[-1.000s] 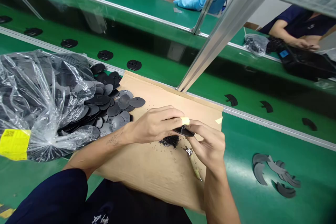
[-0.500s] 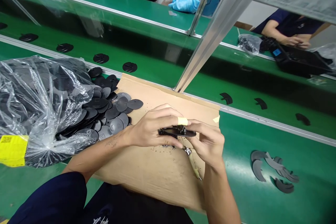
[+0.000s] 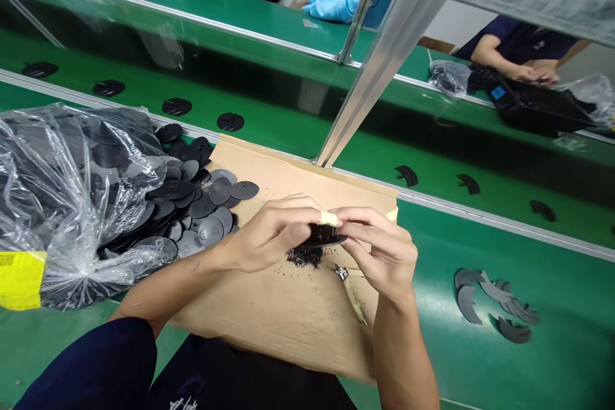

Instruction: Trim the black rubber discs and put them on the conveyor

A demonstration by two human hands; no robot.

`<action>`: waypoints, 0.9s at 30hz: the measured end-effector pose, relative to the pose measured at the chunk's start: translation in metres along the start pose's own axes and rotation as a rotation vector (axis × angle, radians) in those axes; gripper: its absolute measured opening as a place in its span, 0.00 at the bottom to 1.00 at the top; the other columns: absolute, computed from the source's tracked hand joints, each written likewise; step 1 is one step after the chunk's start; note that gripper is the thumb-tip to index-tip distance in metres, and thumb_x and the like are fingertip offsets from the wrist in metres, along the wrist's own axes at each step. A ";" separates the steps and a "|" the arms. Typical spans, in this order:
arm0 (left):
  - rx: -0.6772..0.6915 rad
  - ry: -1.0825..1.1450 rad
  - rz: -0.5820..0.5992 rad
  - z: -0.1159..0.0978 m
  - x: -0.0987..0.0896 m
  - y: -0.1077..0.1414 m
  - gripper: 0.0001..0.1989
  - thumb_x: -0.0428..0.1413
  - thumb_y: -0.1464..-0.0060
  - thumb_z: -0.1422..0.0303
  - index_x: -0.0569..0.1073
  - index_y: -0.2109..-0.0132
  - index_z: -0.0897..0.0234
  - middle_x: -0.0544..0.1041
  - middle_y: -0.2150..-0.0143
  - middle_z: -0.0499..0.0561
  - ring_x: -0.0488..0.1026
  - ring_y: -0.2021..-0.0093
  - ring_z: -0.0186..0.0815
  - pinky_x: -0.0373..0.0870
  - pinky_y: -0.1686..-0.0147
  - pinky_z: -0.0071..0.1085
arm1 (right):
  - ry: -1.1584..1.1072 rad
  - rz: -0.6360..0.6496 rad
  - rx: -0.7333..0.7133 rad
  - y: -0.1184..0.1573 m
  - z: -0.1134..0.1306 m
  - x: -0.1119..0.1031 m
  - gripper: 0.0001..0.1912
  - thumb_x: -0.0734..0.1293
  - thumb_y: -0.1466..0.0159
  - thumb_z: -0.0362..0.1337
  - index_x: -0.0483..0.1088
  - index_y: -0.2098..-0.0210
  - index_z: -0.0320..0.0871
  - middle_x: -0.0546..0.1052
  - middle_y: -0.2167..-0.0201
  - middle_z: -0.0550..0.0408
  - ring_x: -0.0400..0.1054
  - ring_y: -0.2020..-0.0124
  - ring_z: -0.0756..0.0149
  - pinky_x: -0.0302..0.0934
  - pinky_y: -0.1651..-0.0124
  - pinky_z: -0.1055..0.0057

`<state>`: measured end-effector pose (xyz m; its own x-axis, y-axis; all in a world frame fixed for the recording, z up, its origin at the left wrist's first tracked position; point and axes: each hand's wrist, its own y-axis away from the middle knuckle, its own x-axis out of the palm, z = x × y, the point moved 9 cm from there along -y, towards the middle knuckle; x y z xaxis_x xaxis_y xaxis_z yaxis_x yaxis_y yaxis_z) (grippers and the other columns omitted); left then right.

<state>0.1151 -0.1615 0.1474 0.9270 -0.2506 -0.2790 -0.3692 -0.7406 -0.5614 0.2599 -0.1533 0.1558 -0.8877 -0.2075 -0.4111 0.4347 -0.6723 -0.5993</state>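
Head view: right hand [image 3: 384, 250] has thumb and fingers closed on the right end of a black disc [image 3: 323, 238], held over the brown sheet [image 3: 269, 317]. Left hand [image 3: 273, 234] is partly curled, taped fingertip at the disc's upper edge, thumb near its left end; can't tell if it grips. Black chips [image 3: 305, 257] lie in a heap just below the disc. Nippers [image 3: 352, 295] (jaws toward the heap) lie on the sheet under the right hand. Disc pile [image 3: 192, 205] spills beside the clear bag [image 3: 72, 198], left. Loose curved parts [image 3: 497, 300] sit on green, right. More discs and curved parts dot the green strip [image 3: 283, 138] beyond. Person [image 3: 526, 54] works at far right.
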 end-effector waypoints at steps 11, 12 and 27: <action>-0.126 0.121 0.019 0.009 0.002 0.000 0.06 0.62 0.37 0.68 0.82 0.62 0.66 0.82 0.67 0.53 0.79 0.65 0.33 0.77 0.62 0.28 | -0.039 0.152 -0.036 0.001 0.003 0.007 0.07 0.69 0.32 0.31 0.81 0.58 0.42 0.80 0.61 0.47 0.79 0.55 0.59 0.78 0.58 0.64; -0.116 0.088 0.041 0.007 0.003 0.001 0.06 0.62 0.37 0.69 0.82 0.62 0.65 0.82 0.67 0.52 0.78 0.65 0.33 0.77 0.62 0.28 | -0.039 0.173 -0.038 0.002 0.003 0.008 0.06 0.69 0.32 0.30 0.80 0.59 0.42 0.79 0.62 0.48 0.79 0.56 0.59 0.78 0.58 0.65; 0.015 0.065 -0.124 0.005 0.009 0.006 0.21 0.62 0.38 0.54 0.79 0.47 0.65 0.82 0.55 0.58 0.80 0.54 0.38 0.79 0.53 0.34 | 0.385 -0.115 -0.130 0.009 0.023 -0.009 0.14 0.72 0.35 0.29 0.79 0.51 0.49 0.80 0.58 0.51 0.79 0.58 0.62 0.77 0.57 0.65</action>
<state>0.1208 -0.1644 0.1376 0.9677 -0.1978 -0.1564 -0.2522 -0.7589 -0.6004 0.2685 -0.1736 0.1705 -0.8206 0.1607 -0.5484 0.3738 -0.5750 -0.7278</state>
